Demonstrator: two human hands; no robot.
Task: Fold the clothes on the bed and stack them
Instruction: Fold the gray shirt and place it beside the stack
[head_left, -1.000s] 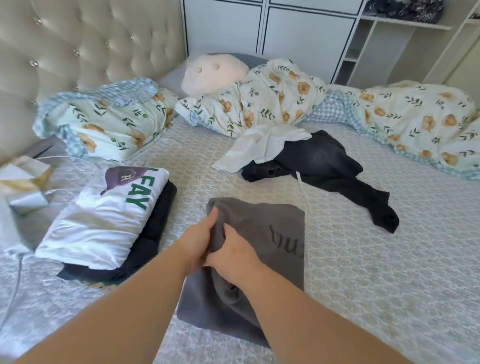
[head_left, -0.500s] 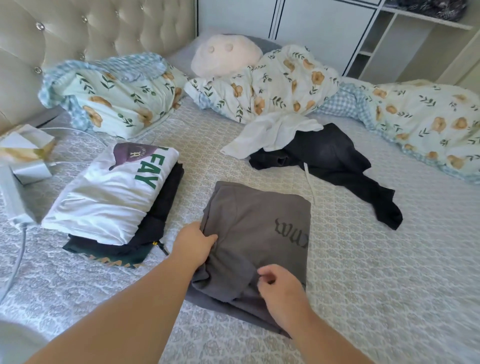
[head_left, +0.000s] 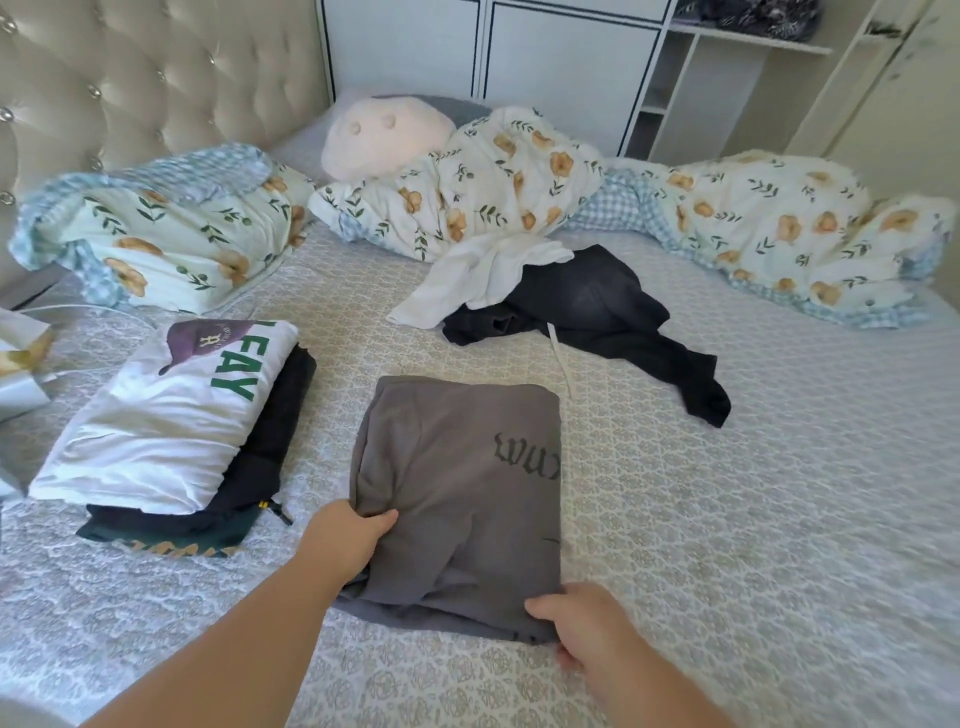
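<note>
Left hand (head_left: 347, 540) clamped on the near-left edge of the grey garment (head_left: 457, 499), right hand (head_left: 584, 631) pinching its near-right corner, no longer bunched together mid-cloth. Now flattened into a rectangle mid-bed (head_left: 727, 519), probably ready for the folded stack (head_left: 171, 431) just left. Dark trousers (head_left: 597, 312) and white top (head_left: 467, 280) unfolded beyond.

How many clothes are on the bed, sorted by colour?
White: 2, the folded white shirt and the loose white top
Grey: 1, the grey garment
Black: 2, the folded dark garment and the black trousers
Total: 5
</note>
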